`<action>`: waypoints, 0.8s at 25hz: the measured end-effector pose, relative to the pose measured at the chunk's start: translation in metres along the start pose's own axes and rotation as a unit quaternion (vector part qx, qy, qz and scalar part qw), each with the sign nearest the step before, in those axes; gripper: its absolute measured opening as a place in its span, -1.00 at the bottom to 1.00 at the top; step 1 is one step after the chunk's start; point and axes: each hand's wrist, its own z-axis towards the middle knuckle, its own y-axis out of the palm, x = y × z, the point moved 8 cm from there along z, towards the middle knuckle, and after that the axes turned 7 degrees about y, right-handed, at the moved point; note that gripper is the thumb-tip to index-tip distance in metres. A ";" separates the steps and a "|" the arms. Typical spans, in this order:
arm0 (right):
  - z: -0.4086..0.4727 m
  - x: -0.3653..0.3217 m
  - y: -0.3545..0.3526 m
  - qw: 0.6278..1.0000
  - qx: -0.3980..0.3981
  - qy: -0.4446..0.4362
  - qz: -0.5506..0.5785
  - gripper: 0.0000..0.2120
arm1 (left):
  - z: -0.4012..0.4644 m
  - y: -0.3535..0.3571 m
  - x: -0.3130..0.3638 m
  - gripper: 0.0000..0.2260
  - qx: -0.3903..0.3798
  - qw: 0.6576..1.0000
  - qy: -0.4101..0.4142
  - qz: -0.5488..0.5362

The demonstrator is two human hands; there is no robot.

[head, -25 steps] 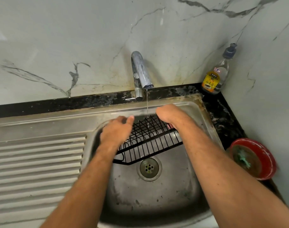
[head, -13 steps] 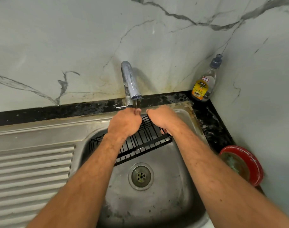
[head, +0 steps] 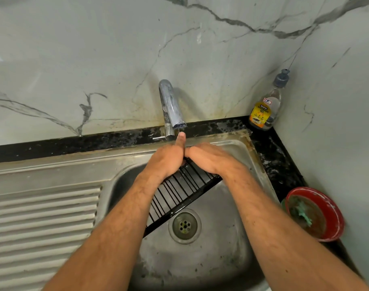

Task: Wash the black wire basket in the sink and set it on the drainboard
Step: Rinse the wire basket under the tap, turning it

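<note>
Both hands, left hand and right hand, over the basket far edge; grip unclear. Wet wire may slip, clattering into the sink.

Both my forearms reach in from the near edge, the left from about seven o'clock, the right from about five o'clock, and they converge toward twelve. My left hand lies back-up with the wrist bent a little down, and one digit of it sticks straight out toward twelve o'clock. My right hand lies beside it at its three o'clock, back-up too, fingers pointing toward nine o'clock and laid fairly flat. The two hands touch where they meet. My left fingers curl under, out of sight, so I cannot tell their grip.
</note>
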 end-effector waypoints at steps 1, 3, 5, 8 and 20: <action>0.000 -0.004 0.003 0.999 -0.019 -0.030 -0.003 -0.39 | 0.000 0.000 0.000 -0.29 -0.002 1.000 -0.004 -0.011; -0.003 -0.011 0.007 0.990 -0.060 -0.095 0.085 -0.52 | -0.002 -0.003 0.001 -0.27 0.020 1.000 -0.007 -0.003; 0.001 -0.013 0.010 0.969 -0.089 -0.132 0.187 -0.64 | -0.002 -0.008 -0.004 -0.24 0.053 0.999 -0.011 -0.001; 0.014 -0.017 0.013 0.961 -0.082 -0.151 0.215 -0.58 | -0.002 -0.018 -0.021 -0.37 0.076 0.992 -0.049 -0.088; 0.040 0.025 0.005 0.957 -0.040 0.023 0.285 -0.36 | -0.015 -0.025 -0.081 -0.51 0.124 0.905 -0.103 -0.394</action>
